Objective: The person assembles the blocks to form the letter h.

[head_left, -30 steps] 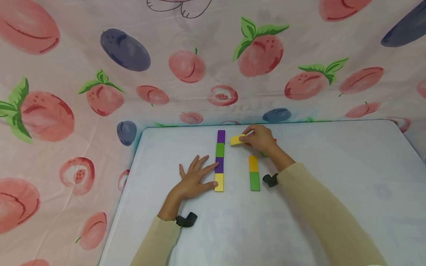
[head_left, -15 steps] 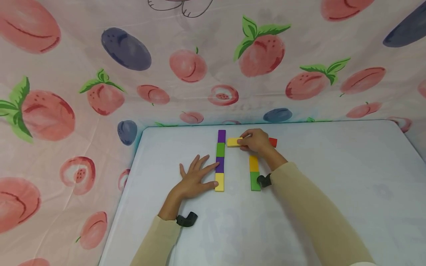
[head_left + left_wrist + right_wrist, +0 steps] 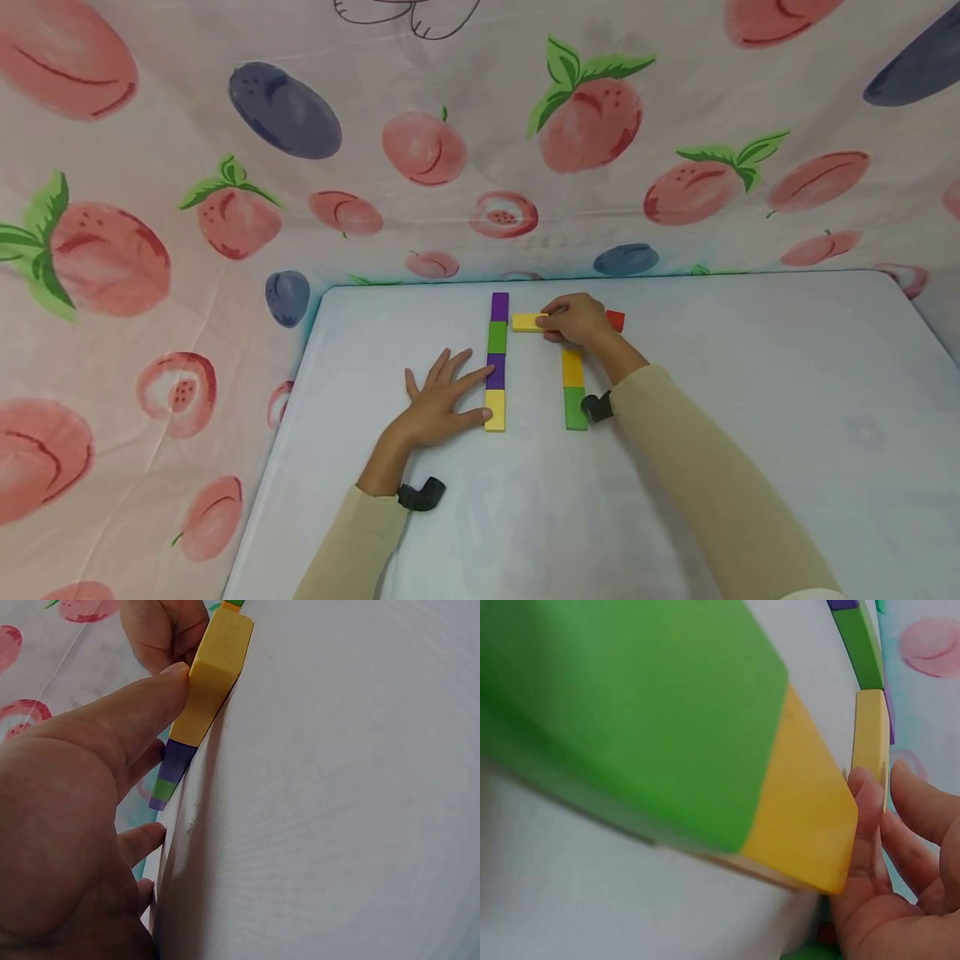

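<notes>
My left hand (image 3: 431, 412) lies with spread fingers beside a column of flat wooden blocks. Its index fingertip touches a purple block (image 3: 495, 377), and the thumb is against the yellow block (image 3: 214, 682) at the near end. Further up the column come a green block (image 3: 497, 337) and another purple block (image 3: 499, 307). Between thumb and fingers, my right hand (image 3: 577, 321) pinches a second yellow block (image 3: 527, 322), laid crosswise. Its free end points at the column, close to the green block, with a narrow gap between.
Right of the column, an orange-yellow block (image 3: 572, 368) and a green block (image 3: 575, 408) stand end to end, under my right wrist. A red block (image 3: 616, 321) shows behind the right hand. The white table (image 3: 480, 517) ends at a fruit-print cloth (image 3: 360, 167).
My right hand has moved left with the yellow block and turned it straight across, then shifted slightly nearer. The red block has come into clearer view. My left hand stays put.
</notes>
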Demonstrator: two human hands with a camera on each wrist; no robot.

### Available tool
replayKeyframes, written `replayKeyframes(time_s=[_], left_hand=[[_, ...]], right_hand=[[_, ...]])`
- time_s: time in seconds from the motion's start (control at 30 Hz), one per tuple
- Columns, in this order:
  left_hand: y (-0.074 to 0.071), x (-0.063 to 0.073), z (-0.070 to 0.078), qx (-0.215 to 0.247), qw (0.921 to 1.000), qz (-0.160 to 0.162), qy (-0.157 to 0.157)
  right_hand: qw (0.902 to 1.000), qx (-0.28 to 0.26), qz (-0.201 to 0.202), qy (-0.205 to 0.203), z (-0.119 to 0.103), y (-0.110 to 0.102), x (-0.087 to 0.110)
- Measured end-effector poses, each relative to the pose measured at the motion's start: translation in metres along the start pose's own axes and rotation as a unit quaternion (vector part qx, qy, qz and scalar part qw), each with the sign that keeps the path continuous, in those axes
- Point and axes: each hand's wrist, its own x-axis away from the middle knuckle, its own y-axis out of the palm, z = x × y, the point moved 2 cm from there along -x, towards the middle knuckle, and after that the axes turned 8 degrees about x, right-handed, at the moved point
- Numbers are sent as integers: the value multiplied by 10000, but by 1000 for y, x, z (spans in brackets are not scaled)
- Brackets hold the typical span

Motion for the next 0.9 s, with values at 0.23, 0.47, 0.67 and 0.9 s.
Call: replayKeyframes(time_s=[0.23, 0.47, 0.67, 0.9], left_hand=[[1, -1, -2, -23, 10000, -63, -68], [1, -2, -3, -41, 10000, -56, -65], [2, -2, -3, -77, 9999, -81, -83], [2, -2, -3, -83, 9999, -69, -68]], right_hand=[[9979, -461, -444, 111, 2, -4, 0], [9982, -423, -426, -16, 3, -4, 1], [9989, -276, -338, -163, 5, -2, -2], [9981, -395, -447, -121, 5, -3, -3]])
